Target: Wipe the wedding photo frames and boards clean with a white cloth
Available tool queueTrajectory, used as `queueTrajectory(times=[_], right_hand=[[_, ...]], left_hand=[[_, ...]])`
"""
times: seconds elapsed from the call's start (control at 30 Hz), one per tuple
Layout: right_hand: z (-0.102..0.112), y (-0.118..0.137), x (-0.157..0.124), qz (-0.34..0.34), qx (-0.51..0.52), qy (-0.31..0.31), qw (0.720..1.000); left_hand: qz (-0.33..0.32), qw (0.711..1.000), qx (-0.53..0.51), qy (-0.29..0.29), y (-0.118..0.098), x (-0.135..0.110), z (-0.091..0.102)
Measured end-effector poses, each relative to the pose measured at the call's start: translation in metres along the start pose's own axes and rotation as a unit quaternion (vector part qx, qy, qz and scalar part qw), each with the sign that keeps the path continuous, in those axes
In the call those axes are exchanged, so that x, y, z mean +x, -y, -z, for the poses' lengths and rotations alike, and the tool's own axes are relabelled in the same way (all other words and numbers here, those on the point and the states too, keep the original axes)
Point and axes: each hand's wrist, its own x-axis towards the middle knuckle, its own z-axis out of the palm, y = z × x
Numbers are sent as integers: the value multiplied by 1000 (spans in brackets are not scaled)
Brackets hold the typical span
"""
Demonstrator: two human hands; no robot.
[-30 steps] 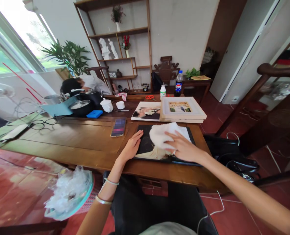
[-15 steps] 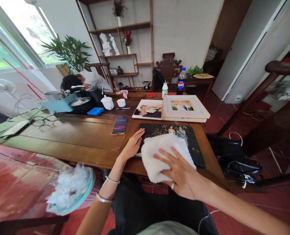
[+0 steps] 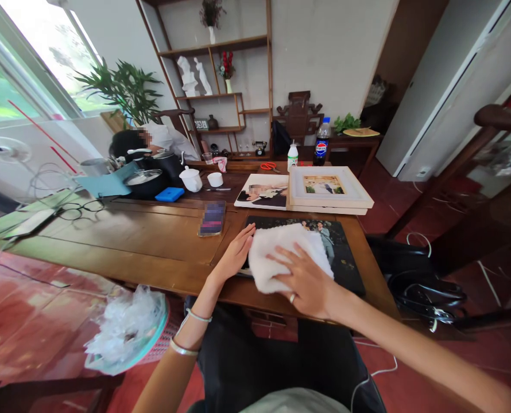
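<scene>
My right hand [image 3: 307, 281] lies over a folded white towel [image 3: 268, 246], with several fingers spread on top and the ringed finger at the towel's near edge. Under the towel is a dark photo panel [image 3: 345, 258] showing two people outdoors; much of its left part is covered. My left hand [image 3: 237, 249] rests at the panel's left edge with its fingers stretched out, and its thumb is hard to see. Beyond the panel are a smaller photo panel [image 3: 259, 194] and a pale framed photo [image 3: 354, 189].
A phone [image 3: 212, 218] lies left of my left hand. Farther back are red-handled scissors [image 3: 269, 166], a white bottle [image 3: 292, 155], a cola bottle [image 3: 322, 143], a white lidded pot [image 3: 190, 180] and a blue box [image 3: 170, 194]. A bagged basket [image 3: 130, 332] stands by the table's near edge.
My right hand and the towel have moved away from me and slightly left, covering more of the panel's upper part. My left hand has stayed at the panel's left edge.
</scene>
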Motion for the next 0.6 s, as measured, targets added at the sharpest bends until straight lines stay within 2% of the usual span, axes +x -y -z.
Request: queueTrajectory(times=[0.13,0.23,0.33,0.43,0.53,0.6], right_hand=[[9,31,-16,89,72,53,992],[28,21,-27,95,129,66,985],[40,-11,-32,19,169,65,983],[36,-53,-24,-92,177,21,980],[24,-83,0,-165,182,-30,969],[19,-90,25,-167,191,-45,966]], left_hand=[[-1,1000,-11,0,-6,-2,3],[-18,1000,6,9,-5,-2,3],[-30,999,31,19,-2,-1,2],[-42,998,47,21,1,0,0],[-53,997,56,19,4,0,0],[-57,996,60,21,6,0,0]])
